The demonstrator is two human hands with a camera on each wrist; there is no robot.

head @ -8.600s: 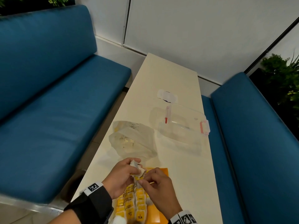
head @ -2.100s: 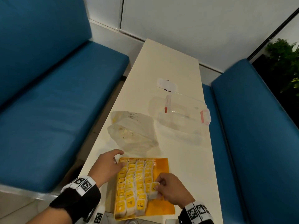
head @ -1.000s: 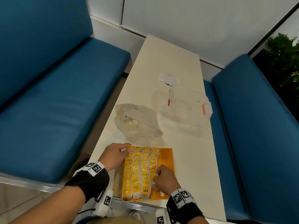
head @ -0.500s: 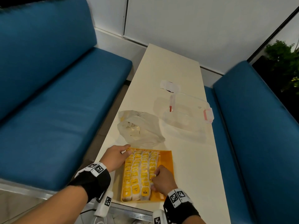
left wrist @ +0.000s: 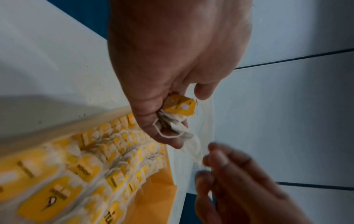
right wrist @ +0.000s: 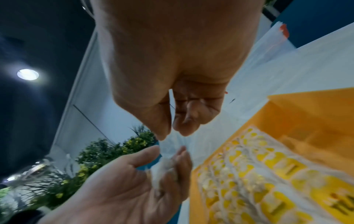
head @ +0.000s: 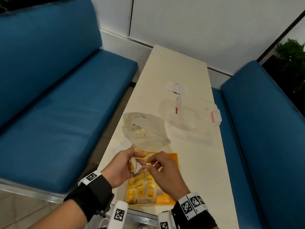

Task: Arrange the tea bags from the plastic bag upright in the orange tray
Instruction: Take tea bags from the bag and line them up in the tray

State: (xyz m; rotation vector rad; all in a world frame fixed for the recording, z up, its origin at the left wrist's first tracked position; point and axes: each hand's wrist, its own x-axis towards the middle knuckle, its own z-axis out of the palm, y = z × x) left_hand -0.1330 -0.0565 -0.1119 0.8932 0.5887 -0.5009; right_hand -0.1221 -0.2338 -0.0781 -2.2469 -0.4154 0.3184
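Head view, nearest first: orange tray (head: 165,200) at the near edge of the worktop (head: 198,162), with rows of tea bags (head: 142,192) packed upright on its left side and a bare orange strip along its right side.

Just above the tray, both hands raised and close together. Left hand (head: 121,167) curled around one tea bag (head: 134,166), seen better in the left wrist view as a crumpled pouch with its yellow tag (left wrist: 180,106) sticking out past the thumb. Lies slanted across the fingers, not upright. Right hand (head: 165,170) with thumb and forefinger pressed together on what seems the string (left wrist: 197,151) of this bag; too thin and blurred to be sure.

Probably the deciding relation: bag over the full left side, free strip to the right and lower, directly under the right hand. So right hand nearer to the gap; bag to be turned upright and carried rightward, downward.

Farther: plastic bag (head: 145,131), slumped just behind the tray. Beyond it, clear container (head: 193,116).
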